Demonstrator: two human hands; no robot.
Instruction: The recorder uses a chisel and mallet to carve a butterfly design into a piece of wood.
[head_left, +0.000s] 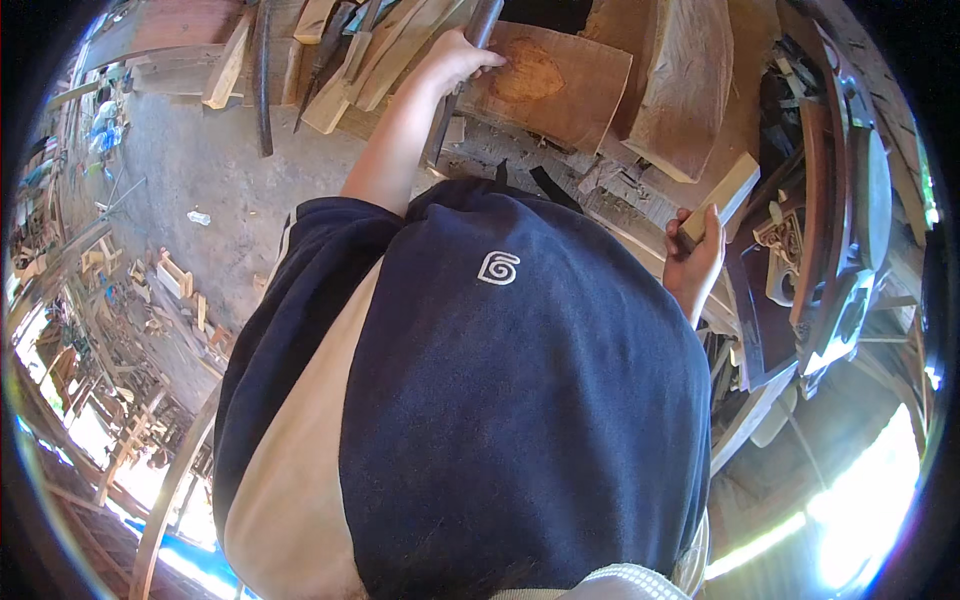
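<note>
A pale, squared wooden block (728, 192) sits gripped in the right hand (698, 255), its long axis slanting forward and rightward from the fingers, well apart from the left hand (462, 62). That hand is at a dark bar (484, 22) beside a flat brown board (575, 85); I can't tell whether it is closed round the bar.

White glare (872, 505) at lower right

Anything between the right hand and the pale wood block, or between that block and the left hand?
Right hand to pale wood block: nothing visible; it grips the block's lower end. Block to left hand: the thick plank and knotted board lie between in this view; can't judge clearance.
</note>
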